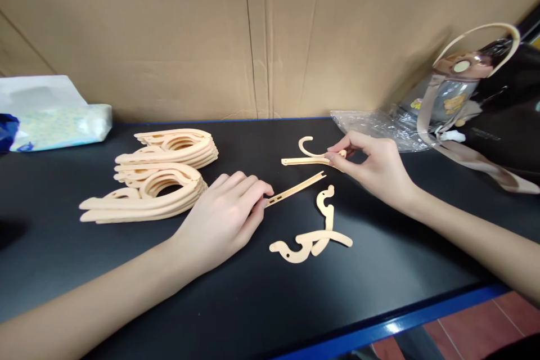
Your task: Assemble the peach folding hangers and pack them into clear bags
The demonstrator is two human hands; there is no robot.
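My left hand (228, 216) rests on the black table (236, 292), fingertips pinching the near end of a thin peach plastic strip (297, 188) that lies slanted toward the right. My right hand (371, 166) pinches a peach hook piece with a straight bar (310, 156), held just above the table. Two curved peach arm pieces (314, 233) lie crossed on the table in front of both hands. A stack of assembled peach hangers (158, 177) sits to the left of my left hand.
A tissue pack (54, 118) lies at the far left. A clear plastic bag (371, 124) and a water bottle with a strap (455, 90) sit at the back right. A cardboard wall (270, 28) backs the table; its blue front edge (400, 323) runs near me.
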